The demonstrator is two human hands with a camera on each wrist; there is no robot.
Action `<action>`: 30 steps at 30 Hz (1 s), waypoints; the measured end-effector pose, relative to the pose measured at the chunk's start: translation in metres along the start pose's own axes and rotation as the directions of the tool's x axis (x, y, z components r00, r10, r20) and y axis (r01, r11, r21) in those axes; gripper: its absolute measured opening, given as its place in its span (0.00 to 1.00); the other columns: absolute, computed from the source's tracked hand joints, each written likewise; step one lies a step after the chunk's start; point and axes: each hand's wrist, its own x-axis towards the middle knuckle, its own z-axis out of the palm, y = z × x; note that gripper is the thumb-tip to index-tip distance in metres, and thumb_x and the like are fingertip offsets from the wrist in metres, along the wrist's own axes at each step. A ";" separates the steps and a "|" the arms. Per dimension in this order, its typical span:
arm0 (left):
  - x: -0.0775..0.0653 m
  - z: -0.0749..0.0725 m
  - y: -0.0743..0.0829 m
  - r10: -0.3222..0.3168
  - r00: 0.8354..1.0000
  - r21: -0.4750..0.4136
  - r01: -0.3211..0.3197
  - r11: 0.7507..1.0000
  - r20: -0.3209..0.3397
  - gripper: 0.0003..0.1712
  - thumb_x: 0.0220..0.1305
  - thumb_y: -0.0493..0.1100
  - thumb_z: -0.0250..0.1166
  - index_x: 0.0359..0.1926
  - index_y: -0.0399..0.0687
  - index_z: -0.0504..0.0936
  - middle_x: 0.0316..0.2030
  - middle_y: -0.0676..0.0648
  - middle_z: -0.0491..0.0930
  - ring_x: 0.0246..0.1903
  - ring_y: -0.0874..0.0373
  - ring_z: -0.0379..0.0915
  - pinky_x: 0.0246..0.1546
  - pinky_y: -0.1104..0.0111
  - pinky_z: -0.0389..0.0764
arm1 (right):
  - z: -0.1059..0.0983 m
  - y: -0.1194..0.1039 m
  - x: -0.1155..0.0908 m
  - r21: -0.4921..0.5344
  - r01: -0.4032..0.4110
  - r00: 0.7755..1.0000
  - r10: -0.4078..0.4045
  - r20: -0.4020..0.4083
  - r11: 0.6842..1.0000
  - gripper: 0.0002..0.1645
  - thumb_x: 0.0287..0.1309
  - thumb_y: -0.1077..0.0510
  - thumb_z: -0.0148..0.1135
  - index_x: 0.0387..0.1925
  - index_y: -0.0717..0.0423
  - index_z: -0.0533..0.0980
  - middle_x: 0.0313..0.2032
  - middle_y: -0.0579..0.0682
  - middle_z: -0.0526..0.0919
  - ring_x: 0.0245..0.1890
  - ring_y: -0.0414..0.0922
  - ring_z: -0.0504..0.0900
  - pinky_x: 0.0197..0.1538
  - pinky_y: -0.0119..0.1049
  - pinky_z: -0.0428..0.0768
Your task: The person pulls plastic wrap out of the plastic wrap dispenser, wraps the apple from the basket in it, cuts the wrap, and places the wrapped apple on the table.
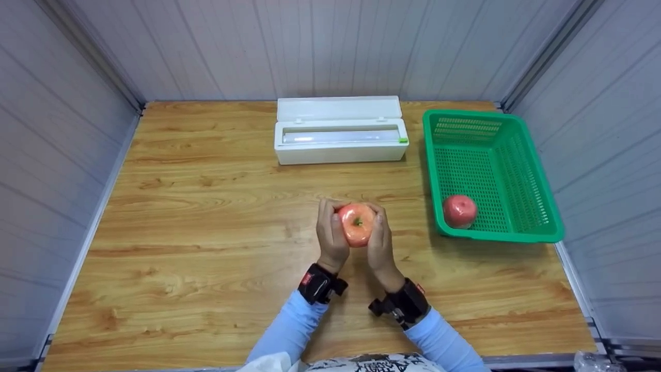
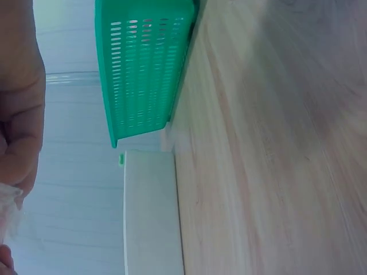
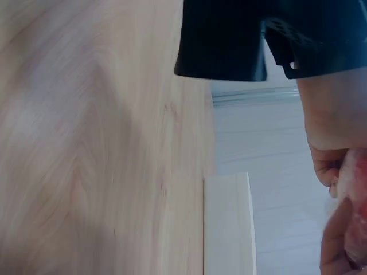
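Note:
Between my two hands is a red-and-yellow apple [image 1: 357, 225], its stem facing up and its skin shiny. Clear film shows around it in the left wrist view. My left hand [image 1: 331, 235] grips the apple's left side, thumb along the near face and fingers curled around the far side. On the other side my right hand [image 1: 381, 240] holds it the same way. The wrist views catch only part of each hand, with the apple [image 3: 358, 195] at the edge of the right one. How much of its underside the film covers is hidden.
A white film dispenser box [image 1: 341, 154] with its lid raised stands at the back middle, a clear roll [image 1: 341, 136] inside. To the right is a green basket [image 1: 496, 236] holding another apple [image 1: 459, 211] in its near left corner. Panel walls enclose the wooden table [image 1: 206, 248].

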 end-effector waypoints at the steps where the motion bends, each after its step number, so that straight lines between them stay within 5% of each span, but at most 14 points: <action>1: 0.000 0.001 0.000 0.000 1.000 0.008 0.000 1.000 0.016 0.23 0.63 0.45 0.36 0.37 0.40 0.76 0.33 0.44 0.72 0.33 0.57 0.68 0.35 0.68 0.72 | -0.003 0.000 0.000 0.007 -0.018 1.000 0.018 0.021 1.000 0.29 0.72 0.52 0.24 0.56 0.67 0.65 0.54 0.62 0.73 0.55 0.47 0.72 0.58 0.33 0.71; 10: 0.004 0.007 -0.001 0.080 0.985 0.012 -0.083 0.996 0.152 0.22 0.63 0.44 0.39 0.45 0.42 0.77 0.38 0.42 0.73 0.37 0.55 0.70 0.38 0.66 0.75 | -0.031 -0.003 0.000 0.025 -0.125 0.982 0.120 0.147 0.992 0.31 0.73 0.47 0.24 0.66 0.62 0.54 0.64 0.59 0.61 0.65 0.47 0.61 0.65 0.33 0.63; 18: 0.007 0.015 -0.001 0.119 0.954 -0.028 -0.116 0.993 0.274 0.21 0.67 0.41 0.43 0.53 0.46 0.77 0.50 0.43 0.75 0.51 0.54 0.71 0.49 0.63 0.76 | -0.057 -0.009 0.002 0.039 -0.133 0.978 0.124 0.169 0.990 0.29 0.71 0.51 0.39 0.67 0.63 0.52 0.63 0.62 0.60 0.55 0.39 0.69 0.48 0.26 0.77; 23: 0.012 0.025 0.006 0.119 0.920 -0.121 -0.079 0.989 0.374 0.20 0.67 0.34 0.47 0.57 0.46 0.75 0.57 0.43 0.73 0.58 0.54 0.68 0.57 0.62 0.73 | -0.076 -0.010 0.004 0.033 -0.062 0.989 0.057 0.138 0.998 0.29 0.67 0.61 0.46 0.65 0.67 0.53 0.62 0.63 0.60 0.56 0.35 0.68 0.54 0.24 0.74; 26: 0.017 0.030 0.016 0.080 0.893 -0.176 -0.001 0.984 0.442 0.22 0.67 0.33 0.48 0.61 0.40 0.68 0.58 0.40 0.71 0.58 0.51 0.68 0.59 0.62 0.71 | -0.087 -0.010 0.006 0.050 -0.022 0.992 0.016 0.127 0.999 0.31 0.62 0.67 0.50 0.64 0.68 0.53 0.62 0.58 0.61 0.59 0.37 0.67 0.58 0.25 0.71; 30: 0.023 0.039 0.022 0.038 0.848 -0.202 0.083 0.976 0.529 0.25 0.71 0.40 0.46 0.66 0.40 0.59 0.60 0.38 0.65 0.58 0.51 0.68 0.59 0.65 0.72 | -0.104 -0.011 0.010 0.055 0.014 0.991 -0.021 0.135 0.998 0.32 0.59 0.71 0.51 0.63 0.66 0.53 0.61 0.50 0.62 0.60 0.40 0.67 0.59 0.26 0.72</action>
